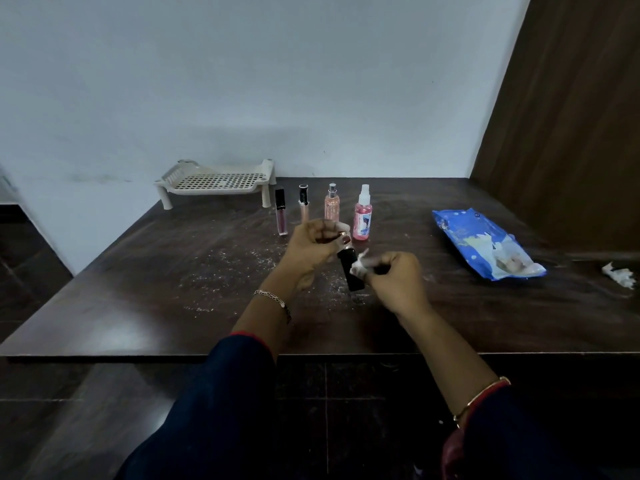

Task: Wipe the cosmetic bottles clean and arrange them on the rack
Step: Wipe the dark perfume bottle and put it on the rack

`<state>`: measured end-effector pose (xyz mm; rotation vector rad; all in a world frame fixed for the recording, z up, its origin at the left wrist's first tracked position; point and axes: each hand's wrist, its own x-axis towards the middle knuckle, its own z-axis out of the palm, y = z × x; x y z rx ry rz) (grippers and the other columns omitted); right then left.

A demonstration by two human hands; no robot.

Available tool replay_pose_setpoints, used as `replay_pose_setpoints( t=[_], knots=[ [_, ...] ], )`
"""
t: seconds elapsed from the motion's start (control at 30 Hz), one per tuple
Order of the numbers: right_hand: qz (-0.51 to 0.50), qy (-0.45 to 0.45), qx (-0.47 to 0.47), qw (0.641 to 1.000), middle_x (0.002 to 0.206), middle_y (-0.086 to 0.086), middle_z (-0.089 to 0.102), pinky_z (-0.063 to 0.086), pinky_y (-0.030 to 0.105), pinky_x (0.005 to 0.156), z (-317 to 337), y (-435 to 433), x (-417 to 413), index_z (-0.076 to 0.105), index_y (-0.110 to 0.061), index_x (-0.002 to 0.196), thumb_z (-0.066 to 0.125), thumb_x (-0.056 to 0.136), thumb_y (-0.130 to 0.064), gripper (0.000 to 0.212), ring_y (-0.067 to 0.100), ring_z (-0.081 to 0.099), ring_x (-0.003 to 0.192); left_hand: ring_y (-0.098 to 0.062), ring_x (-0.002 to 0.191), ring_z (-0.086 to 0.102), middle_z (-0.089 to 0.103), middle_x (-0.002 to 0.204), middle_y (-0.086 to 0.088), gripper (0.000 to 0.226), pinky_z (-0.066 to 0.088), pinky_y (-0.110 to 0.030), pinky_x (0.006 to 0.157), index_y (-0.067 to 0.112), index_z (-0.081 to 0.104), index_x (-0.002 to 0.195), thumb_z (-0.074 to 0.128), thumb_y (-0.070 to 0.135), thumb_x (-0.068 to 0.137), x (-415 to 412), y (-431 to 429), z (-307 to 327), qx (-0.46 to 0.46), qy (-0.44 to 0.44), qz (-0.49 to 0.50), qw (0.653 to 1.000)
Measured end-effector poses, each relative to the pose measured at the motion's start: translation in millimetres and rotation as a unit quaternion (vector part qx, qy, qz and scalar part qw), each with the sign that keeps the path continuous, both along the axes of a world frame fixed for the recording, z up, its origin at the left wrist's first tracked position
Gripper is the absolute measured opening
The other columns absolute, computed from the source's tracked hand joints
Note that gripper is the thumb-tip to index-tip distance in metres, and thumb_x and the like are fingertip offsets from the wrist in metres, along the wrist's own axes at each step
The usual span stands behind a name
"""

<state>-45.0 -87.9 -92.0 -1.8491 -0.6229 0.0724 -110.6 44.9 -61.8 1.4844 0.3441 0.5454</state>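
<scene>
My left hand (pixel 313 245) grips the top of a small black bottle (pixel 350 271) held tilted above the dark wooden table (pixel 138 289). My right hand (pixel 394 277) presses a white wipe (pixel 358 266) against the bottle's side. Behind the hands several cosmetic bottles stand in a row: a purple lip gloss tube (pixel 281 213), a black-capped tube (pixel 304 202), a clear peach spray bottle (pixel 331 202) and a pink spray bottle (pixel 363 216). The cream perforated rack (pixel 216 183) stands with nothing on it at the back left, against the wall.
A blue pack of wipes (pixel 485 244) lies to the right, with a crumpled used wipe (pixel 620 273) farther right near the table's edge. White specks dust the tabletop around the hands. A wooden panel (pixel 571 116) rises at the right.
</scene>
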Motion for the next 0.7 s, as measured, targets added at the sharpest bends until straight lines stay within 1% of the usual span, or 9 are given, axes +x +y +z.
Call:
replay_pose_setpoints(
  t=[0.1,0.17,0.23,0.3,0.37,0.47,0.57,0.63,0.7],
  knots=[
    [-0.02,-0.042,0.071,0.996,0.084,-0.002,0.072,0.052,0.023,0.072,12.9,11.0,-2.8,0.074,-0.012,0.09,0.074,0.077,-0.01,0.013,0.01,0.067,0.079,-0.012,0.075,0.059,0.065,0.081,-0.002,0.019,0.048,-0.023,0.061,0.01,0.065,0.087,0.061,-0.007,0.081,0.7,-6.5,3.3,-0.012,-0.018,-0.009,1.0],
    [-0.027,-0.079,0.075,0.994,0.086,-0.002,0.07,0.049,0.012,0.073,14.9,13.0,-7.0,0.073,-0.01,0.091,0.071,0.08,-0.009,0.012,0.009,0.065,0.08,-0.014,0.079,0.06,0.065,0.083,-0.003,0.018,0.049,-0.028,0.069,0.01,0.066,0.088,0.062,-0.006,0.081,0.9,-8.5,3.8,-0.024,-0.034,-0.001,0.999],
    [-0.041,-0.111,0.055,0.991,0.081,-0.004,0.065,0.041,0.002,0.066,5.9,8.0,-11.8,0.071,-0.015,0.078,0.071,0.08,-0.01,0.006,0.005,0.06,0.073,-0.015,0.083,0.063,0.066,0.088,-0.005,0.016,0.053,-0.03,0.075,0.007,0.066,0.092,0.061,-0.005,0.082,0.1,-5.7,3.2,-0.041,-0.054,0.014,0.998],
    [-0.049,-0.121,0.027,0.991,0.076,-0.001,0.065,0.044,0.012,0.063,-12.0,-0.6,-14.8,0.067,-0.016,0.068,0.072,0.079,-0.013,0.013,0.01,0.061,0.069,-0.013,0.083,0.067,0.068,0.089,-0.005,0.016,0.058,-0.027,0.075,0.002,0.065,0.096,0.059,-0.006,0.083,-2.8,0.3,3.6,-0.07,-0.083,0.013,0.994],
    [-0.042,-0.096,0.015,0.994,0.08,0.002,0.07,0.048,0.022,0.066,-23.6,-6.9,-16.2,0.071,-0.01,0.074,0.073,0.079,-0.014,0.007,0.014,0.064,0.073,-0.009,0.081,0.07,0.071,0.086,-0.001,0.016,0.058,-0.026,0.074,0.002,0.064,0.095,0.056,-0.007,0.085,-5.1,5.2,4.6,-0.099,-0.11,-0.008,0.989],
    [-0.043,-0.021,0.042,0.998,0.073,0.0,0.069,0.045,0.023,0.063,-20.6,-4.4,-10.9,0.071,-0.013,0.072,0.071,0.077,-0.007,0.008,0.01,0.062,0.067,-0.01,0.083,0.07,0.069,0.092,-0.002,0.018,0.058,-0.031,0.081,0.004,0.063,0.096,0.052,-0.008,0.087,-4.6,3.1,8.4,-0.125,-0.137,-0.036,0.982],
    [-0.053,0.106,0.139,0.983,0.065,0.0,0.066,0.045,0.018,0.054,-1.3,2.8,-2.0,0.071,-0.011,0.078,0.067,0.08,0.0,0.012,0.002,0.057,0.055,-0.015,0.09,0.068,0.066,0.101,-0.009,0.02,0.055,-0.036,0.089,0.001,0.062,0.102,0.053,-0.007,0.087,-2.7,2.0,13.5,-0.143,-0.163,-0.047,0.975],
    [-0.055,0.156,0.22,0.961,0.077,0.004,0.07,0.05,0.012,0.061,14.9,2.6,5.0,0.071,-0.006,0.093,0.063,0.084,0.001,0.013,0.003,0.062,0.065,-0.017,0.092,0.068,0.067,0.101,-0.01,0.02,0.053,-0.039,0.092,0.001,0.062,0.103,0.054,-0.006,0.086,-2.9,3.6,15.5,-0.147,-0.166,-0.044,0.974],
    [-0.049,0.147,0.245,0.957,0.089,0.008,0.071,0.053,0.015,0.072,28.6,0.7,10.3,0.069,-0.003,0.099,0.061,0.086,0.0,0.015,0.009,0.064,0.077,-0.016,0.092,0.068,0.068,0.1,-0.008,0.02,0.053,-0.039,0.092,0.002,0.063,0.102,0.055,-0.005,0.085,-4.0,4.2,15.7,-0.144,-0.16,-0.038,0.976]
  ],
)
